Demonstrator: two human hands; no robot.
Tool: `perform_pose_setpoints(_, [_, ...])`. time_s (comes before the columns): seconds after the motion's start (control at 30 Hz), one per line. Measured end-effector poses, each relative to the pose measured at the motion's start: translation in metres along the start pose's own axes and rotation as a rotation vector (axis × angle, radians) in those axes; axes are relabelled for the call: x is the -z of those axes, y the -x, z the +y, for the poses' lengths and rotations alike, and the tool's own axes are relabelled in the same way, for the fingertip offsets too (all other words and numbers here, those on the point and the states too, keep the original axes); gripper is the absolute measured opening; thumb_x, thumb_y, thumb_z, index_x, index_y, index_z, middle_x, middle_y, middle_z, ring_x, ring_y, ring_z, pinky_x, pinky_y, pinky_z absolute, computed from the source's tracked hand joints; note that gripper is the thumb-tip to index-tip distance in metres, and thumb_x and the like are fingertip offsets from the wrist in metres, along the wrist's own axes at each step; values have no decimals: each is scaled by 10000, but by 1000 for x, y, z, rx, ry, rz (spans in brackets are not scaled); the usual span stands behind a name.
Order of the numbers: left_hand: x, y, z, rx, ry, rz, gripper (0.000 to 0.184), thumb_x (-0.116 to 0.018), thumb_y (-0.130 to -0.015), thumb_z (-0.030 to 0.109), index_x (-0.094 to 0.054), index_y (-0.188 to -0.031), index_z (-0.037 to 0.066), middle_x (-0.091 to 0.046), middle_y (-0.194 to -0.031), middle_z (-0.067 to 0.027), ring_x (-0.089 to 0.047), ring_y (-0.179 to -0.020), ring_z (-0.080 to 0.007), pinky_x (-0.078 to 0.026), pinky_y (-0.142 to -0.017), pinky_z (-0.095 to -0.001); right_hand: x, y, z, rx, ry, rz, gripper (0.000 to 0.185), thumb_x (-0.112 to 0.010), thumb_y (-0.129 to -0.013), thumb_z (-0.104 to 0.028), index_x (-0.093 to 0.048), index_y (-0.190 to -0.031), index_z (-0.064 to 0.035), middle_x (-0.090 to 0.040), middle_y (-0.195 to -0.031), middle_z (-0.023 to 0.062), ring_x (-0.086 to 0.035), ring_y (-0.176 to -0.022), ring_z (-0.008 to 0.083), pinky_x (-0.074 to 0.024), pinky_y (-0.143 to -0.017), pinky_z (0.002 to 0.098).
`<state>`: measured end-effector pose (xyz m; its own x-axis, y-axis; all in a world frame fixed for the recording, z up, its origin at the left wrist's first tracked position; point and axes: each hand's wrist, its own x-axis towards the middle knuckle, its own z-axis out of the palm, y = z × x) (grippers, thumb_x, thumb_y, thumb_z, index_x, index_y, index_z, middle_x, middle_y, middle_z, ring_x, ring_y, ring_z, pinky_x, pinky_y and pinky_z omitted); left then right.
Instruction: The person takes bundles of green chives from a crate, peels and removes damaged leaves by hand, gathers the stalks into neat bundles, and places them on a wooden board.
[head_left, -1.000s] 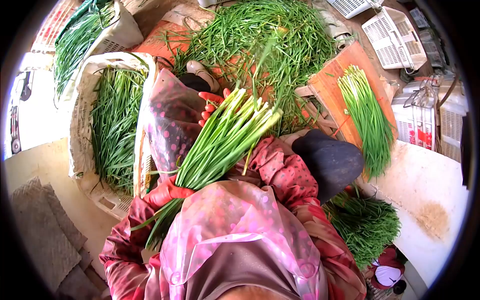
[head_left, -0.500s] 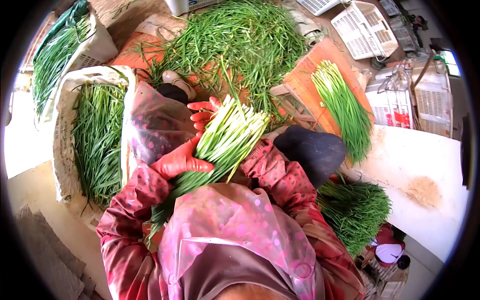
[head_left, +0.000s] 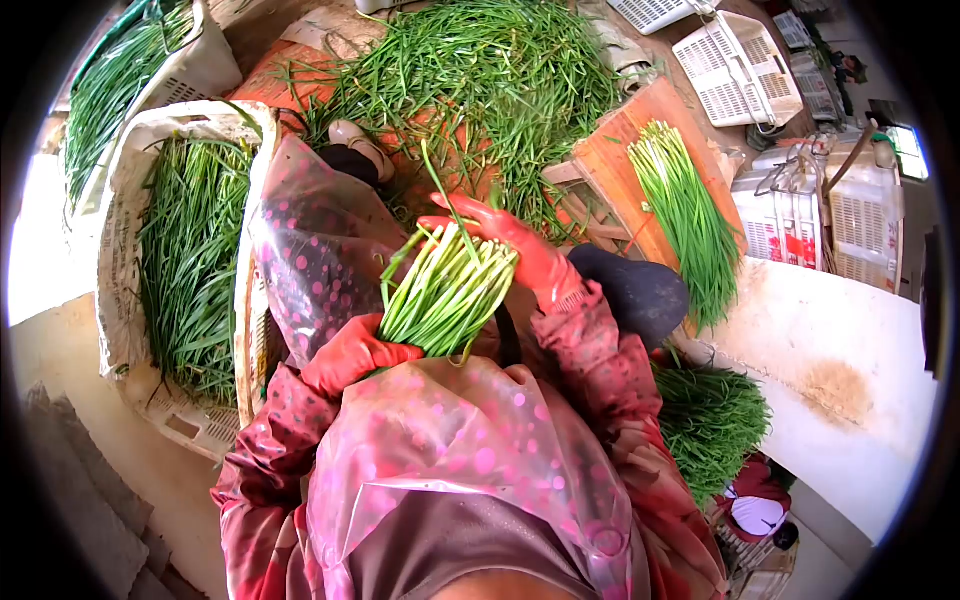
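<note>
Stalk bundle (head_left: 450,295) is upright-ish just in front of the apron (head_left: 450,430), pale ends up and away from the body. Left hand (head_left: 362,355), red glove, curled round its lower left side, thumb across the stalks. Right hand (head_left: 510,240), also gloved, at the pale ends, fingers mostly extended; a loose stalk crosses them, can't tell if pinched. Second bunch (head_left: 690,230) lies on the wooden board (head_left: 612,150), off to the right.
</note>
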<state>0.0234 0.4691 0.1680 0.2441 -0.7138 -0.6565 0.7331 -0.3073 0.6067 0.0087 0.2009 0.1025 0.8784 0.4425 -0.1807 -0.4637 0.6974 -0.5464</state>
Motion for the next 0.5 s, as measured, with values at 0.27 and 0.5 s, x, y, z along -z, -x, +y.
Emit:
perform_pose_setpoints(0.27, [2, 15, -17, -130, 17, 25, 357, -688, -895, 167, -627, -1207, 4, -668, -1135, -46, -577, -1045, -113, -452, -918, -286, -2, -65, -20, -150, 98, 141, 297, -482, -999, -251, -581, -1077, 17, -322, -549, -81, -317, -439, 46, -287, -415, 227])
perform_pose_setpoints(0.5, [5, 18, -20, -147, 137, 69, 342, -685, -888, 119, -628, -1206, 7, -669, -1126, -40, -591, -1014, -113, -462, -907, -285, 35, -47, -103, 36, 1088, 632, 365, -452, -1005, -351, -674, -1098, -77, -573, -644, -50, -389, -483, 31, -327, -459, 214])
